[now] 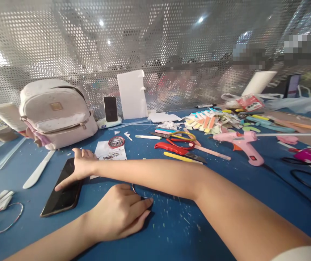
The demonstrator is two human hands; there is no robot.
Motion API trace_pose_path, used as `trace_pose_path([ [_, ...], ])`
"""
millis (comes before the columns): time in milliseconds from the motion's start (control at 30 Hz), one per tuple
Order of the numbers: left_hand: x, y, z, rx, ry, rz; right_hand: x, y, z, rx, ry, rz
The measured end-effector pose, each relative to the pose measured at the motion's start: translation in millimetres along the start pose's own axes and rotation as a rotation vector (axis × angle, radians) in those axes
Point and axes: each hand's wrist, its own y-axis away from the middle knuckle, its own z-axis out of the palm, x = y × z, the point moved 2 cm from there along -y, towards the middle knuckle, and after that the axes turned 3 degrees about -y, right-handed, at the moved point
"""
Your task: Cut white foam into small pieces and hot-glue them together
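Note:
My right hand reaches across to the left, its thumb and fingers spread over a black smartphone lying flat on the table. The palm hides part of the phone. Below that forearm, my left hand rests closed on the blue tabletop, fingers bent and pressed together. A thin curved piece shows at its upper edge; what the fingers hold is hidden. Small pale scraps lie scattered to its right. Beyond the right wrist, a white paper sheet bears a small red-rimmed round dish of dark bits.
A white backpack stands at the back left, near a white spatula-like strip. Scissors, a red utility knife and pens lie centrally. Rightward are a paper-strip pile and a corded pink glue gun.

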Motion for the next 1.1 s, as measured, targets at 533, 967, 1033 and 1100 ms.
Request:
trace_pose_path([
  [533,-1.4,2.2,1.6,-0.011,-0.022,-0.003,1.4,-2.7,0.7,0.048,-0.035,0.013],
  [967,-0.7,0.4,0.0,-0.013,-0.018,-0.002,-14.3,52.2,-33.5,0.262,-0.133,-0.488],
  [1033,-0.2,0.5,-0.6,-0.016,-0.009,-0.008,-11.2,74.6,-49.6,0.239,-0.261,-0.525],
  [1100,0.1,-0.6,-1.4,-0.020,0.003,-0.013,-3.7,100.1,-66.6,0.233,-0.374,-0.551],
])
